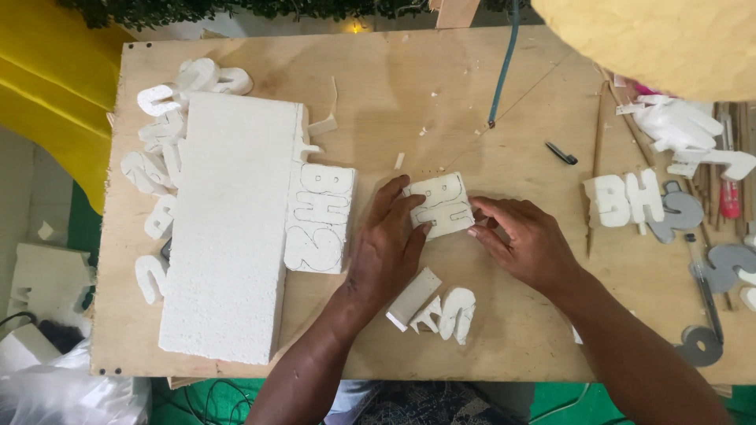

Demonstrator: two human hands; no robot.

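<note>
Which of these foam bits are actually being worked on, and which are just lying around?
In hand:
left hand
right hand
small foam block with outlined shapes

Lying about:
big foam slab
marked foam piece
cut foam offcuts
grey templates
black pen

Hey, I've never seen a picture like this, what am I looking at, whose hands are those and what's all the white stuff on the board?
This is one picture from a camera worn on a person's head, looking down at their own two bare hands over a plywood board. The left hand and the right hand both grip a small white foam block with letter outlines drawn on it. To the left lie a big foam slab and an outlined foam piece. Cut foam letters and grey templates lie to the right. A thin wire runs down to the board behind the block.
</note>
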